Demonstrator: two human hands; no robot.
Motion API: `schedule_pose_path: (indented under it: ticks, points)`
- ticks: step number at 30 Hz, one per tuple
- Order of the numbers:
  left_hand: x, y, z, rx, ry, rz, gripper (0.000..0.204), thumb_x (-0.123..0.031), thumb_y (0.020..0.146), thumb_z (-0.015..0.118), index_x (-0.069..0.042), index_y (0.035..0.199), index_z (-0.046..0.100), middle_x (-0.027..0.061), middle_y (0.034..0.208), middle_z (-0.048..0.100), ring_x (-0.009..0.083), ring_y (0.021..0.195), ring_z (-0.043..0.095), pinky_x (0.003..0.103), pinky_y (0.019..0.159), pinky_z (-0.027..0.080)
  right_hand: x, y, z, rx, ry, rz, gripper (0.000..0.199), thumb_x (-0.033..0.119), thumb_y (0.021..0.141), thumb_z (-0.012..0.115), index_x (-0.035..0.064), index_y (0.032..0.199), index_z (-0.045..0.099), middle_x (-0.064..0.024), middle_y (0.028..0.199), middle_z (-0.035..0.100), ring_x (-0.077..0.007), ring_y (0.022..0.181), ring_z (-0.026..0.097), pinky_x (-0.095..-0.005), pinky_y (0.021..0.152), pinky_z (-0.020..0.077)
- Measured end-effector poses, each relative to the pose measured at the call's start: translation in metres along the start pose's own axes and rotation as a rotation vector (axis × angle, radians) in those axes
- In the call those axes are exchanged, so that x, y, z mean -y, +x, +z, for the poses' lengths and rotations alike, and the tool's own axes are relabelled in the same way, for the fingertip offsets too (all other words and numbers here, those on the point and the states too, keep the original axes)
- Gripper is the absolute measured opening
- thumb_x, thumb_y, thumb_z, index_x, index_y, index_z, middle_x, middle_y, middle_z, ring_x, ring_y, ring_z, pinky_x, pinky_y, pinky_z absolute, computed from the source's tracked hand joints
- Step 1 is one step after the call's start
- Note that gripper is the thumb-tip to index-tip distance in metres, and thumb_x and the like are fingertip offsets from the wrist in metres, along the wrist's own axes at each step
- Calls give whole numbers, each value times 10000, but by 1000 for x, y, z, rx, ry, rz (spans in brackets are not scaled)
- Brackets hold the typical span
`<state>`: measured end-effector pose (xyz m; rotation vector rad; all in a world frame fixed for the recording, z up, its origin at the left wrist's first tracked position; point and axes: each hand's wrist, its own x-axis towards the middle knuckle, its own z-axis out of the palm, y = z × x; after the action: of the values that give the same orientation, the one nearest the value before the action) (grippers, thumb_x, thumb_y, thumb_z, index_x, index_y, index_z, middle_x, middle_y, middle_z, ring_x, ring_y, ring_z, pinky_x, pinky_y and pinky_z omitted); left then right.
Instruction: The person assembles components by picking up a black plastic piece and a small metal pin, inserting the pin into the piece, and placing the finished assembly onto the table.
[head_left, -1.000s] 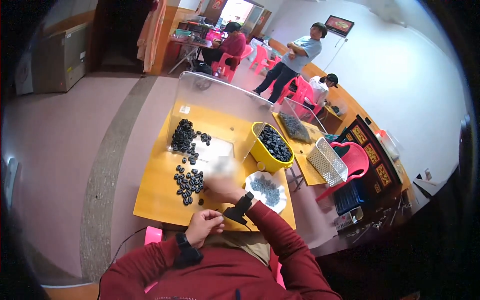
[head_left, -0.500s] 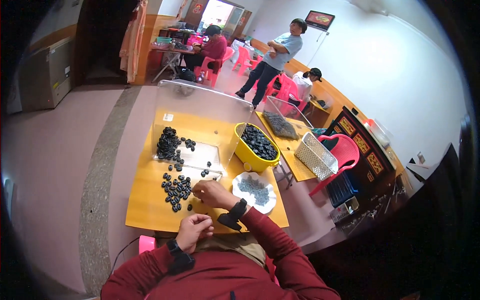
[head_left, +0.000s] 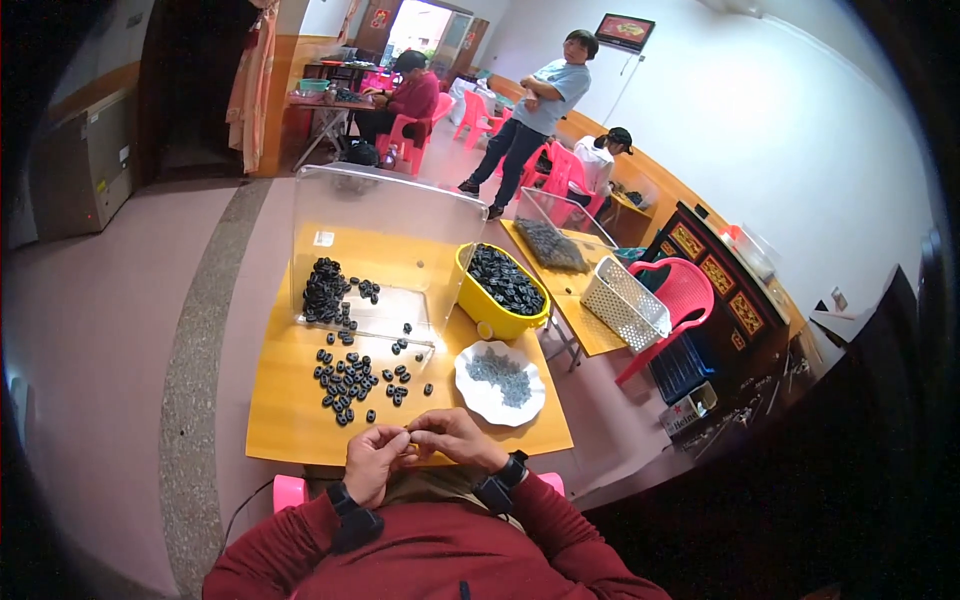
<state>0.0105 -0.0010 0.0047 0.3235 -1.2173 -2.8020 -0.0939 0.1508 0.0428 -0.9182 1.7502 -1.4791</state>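
Observation:
My left hand and my right hand meet at the table's near edge, fingertips pinched together. Whatever is between the fingers is too small and covered to name. Just beyond them lie loose small black oval pieces, each with openings through it. More of these form a heap inside a clear plastic box tipped open toward me. To the right of the hands, a white scalloped dish holds many tiny clear-grey bits. Behind the dish stands a yellow tub full of black pieces.
The yellow table ends close to my body. Beyond it on the right are a second table with a white perforated basket, and a pink chair. A person stands farther back; others sit working at tables.
My right hand has come back from beside the black pieces to my left hand, and their fingertips now meet. Several black pieces show where the right hand was.

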Motion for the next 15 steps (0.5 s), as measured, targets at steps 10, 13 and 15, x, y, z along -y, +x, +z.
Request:
schedule_pose_path:
  ticks: [10,13,15]
  points:
    - [-6,-1,5,70,62,11,125,-13,865,628,6,982,590,83,866,649,164,748,654,282,705,573,-13,-9,-1,-45,245,14,200,97,926,586,-29,1076,625,-46,917,666,-95,791,620,-230,715,521]
    - [-5,-2,6,77,74,0,126,1,858,625,7,979,591,83,867,649,170,755,656,290,710,577,-11,-14,0,-55,285,23,195,90,929,578,-28,1077,625,-54,921,668,-109,791,636,-233,709,534]
    - [-2,1,1,84,67,-7,125,8,854,624,7,976,594,82,868,649,172,757,657,293,710,578,-13,-13,1,-58,303,34,193,86,930,574,-29,1077,625,-60,928,670,-118,798,645,-236,707,542]
